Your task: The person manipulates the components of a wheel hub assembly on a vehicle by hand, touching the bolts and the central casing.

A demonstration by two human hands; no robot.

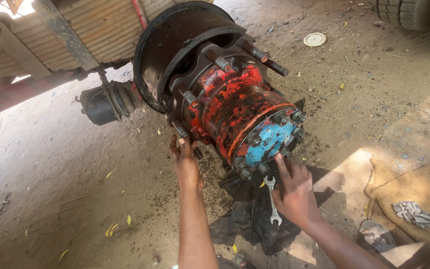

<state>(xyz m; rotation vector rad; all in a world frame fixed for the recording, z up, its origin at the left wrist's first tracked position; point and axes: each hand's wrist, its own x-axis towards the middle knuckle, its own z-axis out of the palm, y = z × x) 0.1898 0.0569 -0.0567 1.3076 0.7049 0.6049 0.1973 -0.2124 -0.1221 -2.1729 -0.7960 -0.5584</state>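
Observation:
A large truck wheel hub (235,107), painted red with a blue end cap (269,139), sticks out from a black brake drum (175,50). Bolts ring the blue cap and long threaded studs stand around the hub. My left hand (185,157) reaches under the hub's left side and grips a lower stud. My right hand (294,192) is at the lower edge of the blue cap, fingers up on a bolt, holding a silver combination spanner (272,201) that points down.
A dark rag (250,219) lies on the dirt under the hub. A black brake chamber (108,102) hangs left of the drum. A tan sack (419,194) with a striped cloth lies at the right, a sandal (374,234) beside it, a white lid (314,39) farther off.

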